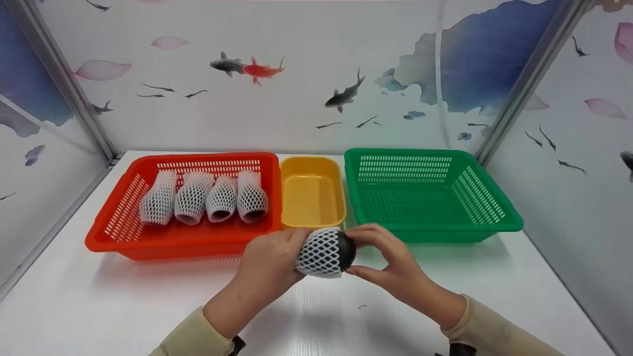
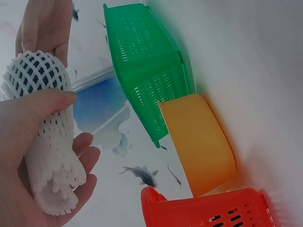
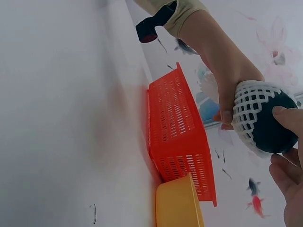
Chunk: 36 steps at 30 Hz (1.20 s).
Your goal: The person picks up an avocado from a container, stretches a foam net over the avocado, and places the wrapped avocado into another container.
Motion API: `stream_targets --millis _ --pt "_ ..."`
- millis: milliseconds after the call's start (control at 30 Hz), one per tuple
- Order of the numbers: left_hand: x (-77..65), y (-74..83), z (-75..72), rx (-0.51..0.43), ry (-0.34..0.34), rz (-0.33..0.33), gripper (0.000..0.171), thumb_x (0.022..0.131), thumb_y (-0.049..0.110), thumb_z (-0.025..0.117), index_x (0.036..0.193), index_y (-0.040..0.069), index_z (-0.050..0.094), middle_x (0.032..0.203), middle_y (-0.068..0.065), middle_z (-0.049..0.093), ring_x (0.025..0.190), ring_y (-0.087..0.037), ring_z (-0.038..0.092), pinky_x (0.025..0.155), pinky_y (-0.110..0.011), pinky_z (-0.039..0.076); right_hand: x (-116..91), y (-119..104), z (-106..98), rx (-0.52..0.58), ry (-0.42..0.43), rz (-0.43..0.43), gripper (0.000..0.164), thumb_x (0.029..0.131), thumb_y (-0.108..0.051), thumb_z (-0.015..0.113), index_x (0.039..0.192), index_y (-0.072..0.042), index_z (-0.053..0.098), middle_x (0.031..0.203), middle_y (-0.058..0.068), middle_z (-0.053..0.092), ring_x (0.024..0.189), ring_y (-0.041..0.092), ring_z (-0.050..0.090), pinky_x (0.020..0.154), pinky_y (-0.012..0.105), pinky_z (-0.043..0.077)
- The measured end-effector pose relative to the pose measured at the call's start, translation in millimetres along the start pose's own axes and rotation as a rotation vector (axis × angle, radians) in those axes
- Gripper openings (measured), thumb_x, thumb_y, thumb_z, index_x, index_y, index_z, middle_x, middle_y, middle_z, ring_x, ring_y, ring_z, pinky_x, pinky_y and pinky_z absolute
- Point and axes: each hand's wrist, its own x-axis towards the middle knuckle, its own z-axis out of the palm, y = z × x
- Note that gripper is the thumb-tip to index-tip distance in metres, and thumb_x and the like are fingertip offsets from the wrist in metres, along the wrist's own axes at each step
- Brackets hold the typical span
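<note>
A dark, smooth, rounded avocado-like fruit [image 1: 347, 251] sits partly inside a white foam net sleeve [image 1: 317, 253], held up above the table in front of the baskets. My left hand [image 1: 269, 259] grips the sleeve from the left, its thumb across the mesh in the left wrist view. The sleeve's loose, frilled end [image 2: 57, 194] hangs beyond that palm. From the right, my right hand [image 1: 398, 264] pinches the bare dark end between thumb and fingers. In the right wrist view, the fruit [image 3: 270, 125] bulges out of the net's mouth under that thumb.
On the left stands a red basket [image 1: 193, 245] with several net-wrapped fruits [image 1: 192, 198] in a row. A yellow bin [image 1: 311, 198] is beside it, and a green basket [image 1: 435, 227] stands at the right. Patterned wall panels [image 1: 306, 29] enclose the white table [image 1: 163, 306].
</note>
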Motion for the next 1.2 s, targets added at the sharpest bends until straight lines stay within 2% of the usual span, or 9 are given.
stream_targets --millis 133,233,367,467,667,933,1200 --pt "2.8 1.9 0.2 0.009 -0.021 -0.014 0.061 0.071 0.043 0.085 0.116 0.009 0.062 0.098 -0.006 0.07 0.077 -0.021 0.067 0.068 -0.033 0.057 2.1 0.7 1.5 -0.017 0.022 -0.03 0.06 0.063 0.013 0.084 0.119 0.002 0.063 0.115 0.016 0.06 0.108 0.023 0.057 0.087 0.023 0.05" --pt "4.1 2.0 1.9 0.02 -0.024 -0.017 0.063 0.07 0.043 0.086 0.116 0.009 0.062 0.097 -0.006 0.069 0.078 -0.021 0.066 0.068 -0.034 0.057 3.7 2.6 0.4 -0.012 -0.001 -0.071 0.058 0.064 0.013 0.084 0.118 0.003 0.064 0.115 0.018 0.058 0.108 0.025 0.057 0.087 0.024 0.051" --pt "4.0 0.9 3.3 0.022 -0.02 -0.025 0.064 0.067 0.041 0.089 0.115 0.01 0.06 0.095 -0.005 0.068 0.076 -0.021 0.064 0.066 -0.034 0.056 6.4 3.4 -4.1 -0.023 -0.038 -0.16 0.056 0.065 0.013 0.083 0.117 0.001 0.067 0.113 0.017 0.059 0.105 0.027 0.058 0.088 0.026 0.051" --pt "4.6 1.3 2.9 0.011 -0.025 -0.035 0.066 0.066 0.041 0.089 0.115 0.011 0.06 0.095 -0.005 0.067 0.077 -0.021 0.063 0.066 -0.034 0.055 7.9 3.4 -5.3 -0.04 -0.04 -0.194 0.054 0.066 0.013 0.082 0.116 0.0 0.069 0.11 0.015 0.061 0.101 0.027 0.06 0.087 0.026 0.052" --pt "6.5 4.9 0.9 0.004 -0.073 -0.06 0.072 0.066 0.043 0.089 0.122 0.01 0.058 0.103 -0.006 0.067 0.085 -0.023 0.063 0.073 -0.035 0.055 8.5 4.5 -1.4 -0.053 -0.028 -0.143 0.048 0.069 0.011 0.082 0.114 0.0 0.07 0.107 0.012 0.062 0.094 0.023 0.062 0.082 0.026 0.054" --pt "7.4 7.6 -0.5 -0.033 -0.102 -0.071 0.077 0.065 0.039 0.09 0.127 0.011 0.056 0.109 -0.006 0.065 0.09 -0.022 0.061 0.079 -0.035 0.054 11.5 7.9 4.1 -0.03 -0.028 -0.148 0.047 0.067 0.012 0.082 0.111 0.0 0.07 0.103 0.012 0.061 0.088 0.023 0.063 0.077 0.027 0.056" --pt "8.3 10.4 0.9 -0.052 -0.135 -0.097 0.079 0.064 0.038 0.091 0.129 0.011 0.053 0.112 -0.006 0.063 0.094 -0.022 0.06 0.083 -0.037 0.053 13.9 9.3 9.4 -0.037 -0.029 -0.149 0.039 0.069 0.012 0.082 0.104 -0.002 0.071 0.099 0.01 0.06 0.086 0.022 0.062 0.076 0.026 0.056"
